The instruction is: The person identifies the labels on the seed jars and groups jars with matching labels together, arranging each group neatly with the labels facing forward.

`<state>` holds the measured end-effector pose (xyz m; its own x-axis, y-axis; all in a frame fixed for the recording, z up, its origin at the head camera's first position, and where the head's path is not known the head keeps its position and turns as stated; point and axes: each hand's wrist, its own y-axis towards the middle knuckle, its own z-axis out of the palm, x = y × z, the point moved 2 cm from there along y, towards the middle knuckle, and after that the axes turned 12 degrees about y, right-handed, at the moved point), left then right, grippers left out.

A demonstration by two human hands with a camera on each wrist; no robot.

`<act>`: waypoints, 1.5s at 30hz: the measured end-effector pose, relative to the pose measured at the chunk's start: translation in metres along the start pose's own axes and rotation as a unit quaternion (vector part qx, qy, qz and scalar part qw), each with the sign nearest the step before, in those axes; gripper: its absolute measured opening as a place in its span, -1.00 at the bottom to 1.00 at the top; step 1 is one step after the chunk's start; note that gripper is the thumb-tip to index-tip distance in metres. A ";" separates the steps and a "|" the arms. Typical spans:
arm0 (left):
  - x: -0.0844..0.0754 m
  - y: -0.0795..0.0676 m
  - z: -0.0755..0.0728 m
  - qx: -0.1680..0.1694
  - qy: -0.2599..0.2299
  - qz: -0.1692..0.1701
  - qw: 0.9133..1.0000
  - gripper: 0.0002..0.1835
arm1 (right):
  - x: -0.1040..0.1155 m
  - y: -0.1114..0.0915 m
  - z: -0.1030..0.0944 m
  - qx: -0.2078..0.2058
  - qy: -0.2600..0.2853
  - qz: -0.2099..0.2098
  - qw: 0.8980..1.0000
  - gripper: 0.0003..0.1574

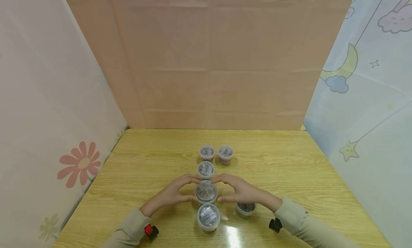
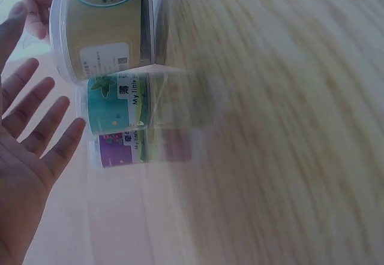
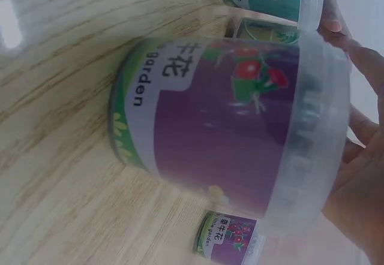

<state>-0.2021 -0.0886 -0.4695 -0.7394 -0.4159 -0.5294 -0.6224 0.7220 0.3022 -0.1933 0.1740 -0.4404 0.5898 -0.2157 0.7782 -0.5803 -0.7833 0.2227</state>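
A larger clear tub [image 1: 206, 191] with a beige label [image 2: 105, 31] stands upright in a column of lidded tubs. On its left side my left hand [image 1: 176, 191] curves toward it, fingers spread; the left wrist view shows these fingers beside the lids. My right hand [image 1: 241, 191] mirrors it on the other side, fingertips close to the rim; whether they touch is unclear. A tub [image 1: 208, 217] stands in front and another tub [image 1: 205, 169] behind. In the right wrist view a purple-labelled tub [image 3: 222, 127] partly covers the right hand [image 3: 363, 184].
Two smaller tubs [image 1: 225, 155] stand side by side at the back. Another tub [image 1: 245, 209] sits below the right forearm, partly hidden by it. The wooden table [image 1: 145, 155] meets a plain backdrop behind and patterned sheets at both sides.
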 end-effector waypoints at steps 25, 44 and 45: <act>-0.029 -0.003 0.007 0.031 0.090 0.110 0.989 -0.32 | 0.016 -0.006 0.014 0.039 -0.111 -0.091 0.989 -0.18; -0.031 -0.008 0.013 0.018 0.149 0.165 0.975 -0.39 | 0.020 -0.009 0.026 0.057 -0.158 -0.098 0.981 -0.20; -0.031 -0.009 0.013 0.018 0.151 0.164 0.975 -0.39 | 0.020 -0.009 0.026 0.056 -0.161 -0.099 0.980 -0.18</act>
<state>-0.1708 -0.0750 -0.4661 -0.9424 -0.2990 -0.1497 -0.3341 0.8600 0.3858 -0.1612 0.1615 -0.4423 0.8418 -0.2129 0.4960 -0.3830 -0.8831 0.2709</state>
